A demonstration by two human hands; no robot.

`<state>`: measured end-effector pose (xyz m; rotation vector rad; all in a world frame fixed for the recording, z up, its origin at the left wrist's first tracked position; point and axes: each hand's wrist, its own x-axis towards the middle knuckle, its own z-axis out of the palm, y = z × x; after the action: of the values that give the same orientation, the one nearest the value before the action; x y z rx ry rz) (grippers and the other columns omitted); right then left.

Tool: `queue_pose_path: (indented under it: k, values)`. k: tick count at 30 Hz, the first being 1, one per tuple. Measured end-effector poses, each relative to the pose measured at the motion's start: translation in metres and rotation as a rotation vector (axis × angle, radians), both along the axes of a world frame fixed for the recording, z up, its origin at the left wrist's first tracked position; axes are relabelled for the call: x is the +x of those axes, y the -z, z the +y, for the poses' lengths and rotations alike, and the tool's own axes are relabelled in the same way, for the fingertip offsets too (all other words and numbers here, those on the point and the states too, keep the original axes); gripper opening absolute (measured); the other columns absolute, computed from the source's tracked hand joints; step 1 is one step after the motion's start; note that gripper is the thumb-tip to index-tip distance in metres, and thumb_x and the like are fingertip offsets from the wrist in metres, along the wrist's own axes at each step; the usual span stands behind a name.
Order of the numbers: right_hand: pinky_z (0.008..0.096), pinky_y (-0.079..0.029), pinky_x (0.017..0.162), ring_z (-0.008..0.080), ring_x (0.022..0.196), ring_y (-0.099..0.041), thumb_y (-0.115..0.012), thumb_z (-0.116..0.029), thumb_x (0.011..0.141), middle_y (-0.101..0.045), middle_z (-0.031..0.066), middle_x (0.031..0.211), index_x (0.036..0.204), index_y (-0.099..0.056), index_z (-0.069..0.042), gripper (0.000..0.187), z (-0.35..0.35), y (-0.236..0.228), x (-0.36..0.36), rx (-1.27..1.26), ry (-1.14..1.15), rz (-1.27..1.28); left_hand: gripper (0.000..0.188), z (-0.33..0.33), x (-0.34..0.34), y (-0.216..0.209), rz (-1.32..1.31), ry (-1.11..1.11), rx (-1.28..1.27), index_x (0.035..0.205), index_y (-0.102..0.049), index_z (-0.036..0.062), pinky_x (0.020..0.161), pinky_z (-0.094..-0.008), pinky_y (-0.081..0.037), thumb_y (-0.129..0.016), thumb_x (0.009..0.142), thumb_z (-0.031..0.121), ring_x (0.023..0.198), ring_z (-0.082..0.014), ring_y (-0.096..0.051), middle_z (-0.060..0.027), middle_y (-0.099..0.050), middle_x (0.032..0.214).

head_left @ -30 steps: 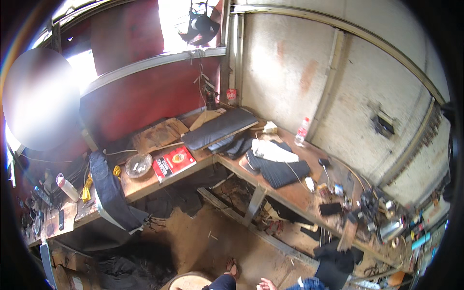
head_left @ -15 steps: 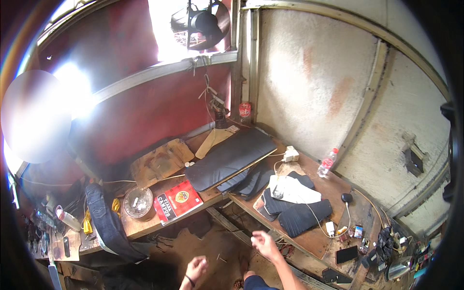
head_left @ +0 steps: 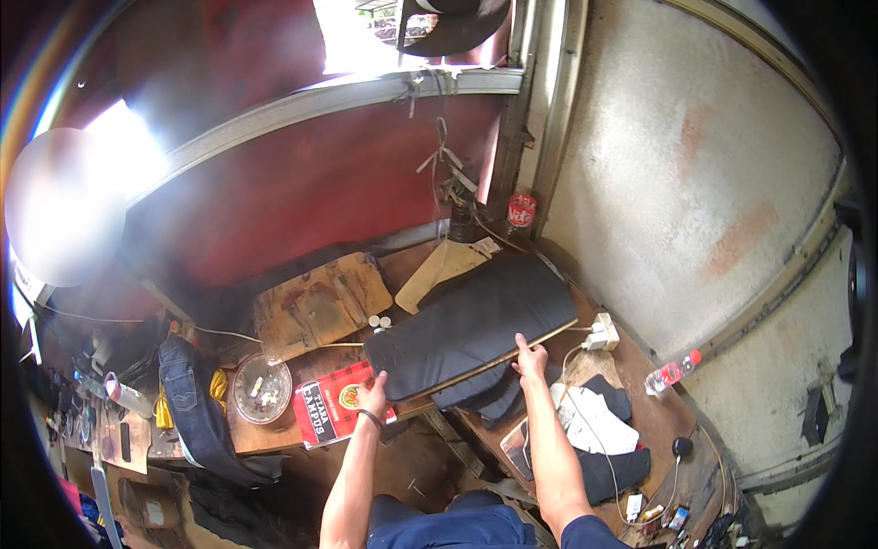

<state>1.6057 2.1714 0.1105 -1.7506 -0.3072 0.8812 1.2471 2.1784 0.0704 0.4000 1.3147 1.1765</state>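
Observation:
A long flat board wrapped in black cloth (head_left: 471, 320) lies across the corner of the bench. At its near left corner, my left hand (head_left: 372, 395) grips the edge, thumb on top. My right hand (head_left: 530, 359) is closed on the near edge further right, thumb also on top and the other fingers partly hidden. Beneath the board, folded dark cloth pieces (head_left: 489, 398) stick out toward me. A red-and-black book (head_left: 320, 419) lies beside my left wrist, partly covered by that hand.
Left are a round clear container (head_left: 262, 389), jeans (head_left: 197, 393) and a stained wooden board (head_left: 320, 306). Right are white cloth (head_left: 594, 425), a white plug adapter (head_left: 601, 332) with cables, and a plastic bottle (head_left: 672, 372). A fan (head_left: 457, 23) hangs at the window.
Both hands have moved forward from above the floor gap and taken hold of the black cloth-covered board's near edge. The view has shifted, and the board has turned slightly flatter across.

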Motion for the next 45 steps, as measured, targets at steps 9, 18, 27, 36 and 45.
queue_pose_path:
  k: [9,18,27,36,45]
  values:
    - [0.0374,-0.05,0.086,0.018,0.093,-0.054,-0.075,-0.018,0.09,-0.057,0.0074,0.101,0.109,-0.056,-0.001,0.031,0.001,-0.005,0.064,0.229,0.279,-0.143,0.062,-0.112,0.035,-0.097,-0.064,0.48,0.307,0.143,-0.044,0.0003,0.094,-0.0374,-0.054,-0.076,0.095,0.022,0.113,-0.0191,-0.062,-0.0122,-0.063,0.128]
    - [0.0406,-0.045,0.109,0.0297,0.127,-0.058,-0.065,-0.034,0.098,-0.059,0.0217,0.142,0.143,-0.052,0.011,0.065,-0.174,-0.074,0.198,0.197,0.4,-0.417,0.068,-0.089,0.019,-0.029,0.36,0.745,0.161,0.139,-0.054,-0.0023,0.1,-0.0403,-0.055,-0.079,0.092,0.041,0.123,-0.0302,-0.066,-0.0231,-0.066,0.131]
    - [0.0404,-0.049,0.104,0.0301,0.119,-0.061,-0.061,-0.034,0.099,-0.063,0.0194,0.135,0.133,-0.062,0.006,0.052,-0.219,-0.066,0.187,0.102,0.439,-0.487,0.087,-0.022,0.087,-0.017,0.462,0.198,0.051,0.133,-0.046,-0.0041,0.099,-0.046,-0.052,-0.091,0.076,0.045,0.117,-0.0368,-0.066,-0.0264,-0.064,0.129]
    - [0.0411,-0.05,0.099,0.0293,0.111,-0.064,-0.064,-0.036,0.097,-0.066,0.0198,0.128,0.127,-0.063,0.008,0.053,-0.206,-0.077,0.175,0.116,0.469,-0.52,0.076,-0.041,0.104,-0.063,0.449,0.147,0.307,0.13,-0.05,-0.0047,0.098,-0.0433,-0.052,-0.089,0.08,0.038,0.111,-0.0346,-0.067,-0.0236,-0.066,0.12]
    - [0.0413,-0.046,0.109,0.0284,0.123,-0.062,-0.048,-0.033,0.104,-0.064,0.0182,0.138,0.129,-0.069,0.003,0.049,-0.236,-0.069,0.245,0.037,0.452,-0.667,0.043,-0.101,0.151,-0.094,0.144,0.384,0.36,0.115,-0.067,-0.0012,0.086,-0.0346,-0.057,-0.087,0.085,0.023,0.093,-0.0166,-0.07,-0.0072,-0.075,0.101]
